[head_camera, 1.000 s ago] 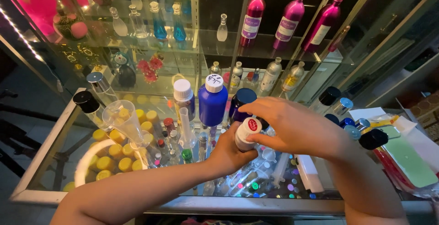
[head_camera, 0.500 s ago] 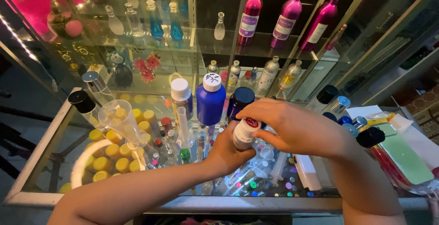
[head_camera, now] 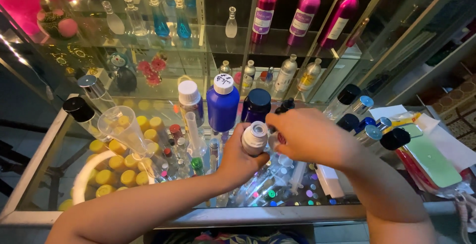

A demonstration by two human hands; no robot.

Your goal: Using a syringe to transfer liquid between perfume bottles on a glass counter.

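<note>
My left hand (head_camera: 238, 162) grips a small white bottle (head_camera: 254, 138) upright above the glass counter top (head_camera: 297, 214). The bottle's mouth is uncovered and shows a white inner plug. My right hand (head_camera: 307, 137) sits just right of the bottle with its fingers curled around the white cap (head_camera: 280, 138). Only a sliver of the cap's red top shows. The cap is off the bottle and close beside its neck.
A blue bottle (head_camera: 222, 103), a dark blue jar (head_camera: 257, 105) and a white-capped bottle (head_camera: 189, 100) stand behind the hands. A clear funnel (head_camera: 121, 125) and black-capped bottles (head_camera: 79, 111) stand left. Several yellow caps (head_camera: 116, 167) lie under the glass. A green packet (head_camera: 436, 162) lies right. Magenta bottles (head_camera: 263, 11) line the shelf.
The red-topped cap was on the bottle under my right fingers; now it is off and held to the right. The bottle's mouth is uncovered. The view shifted slightly.
</note>
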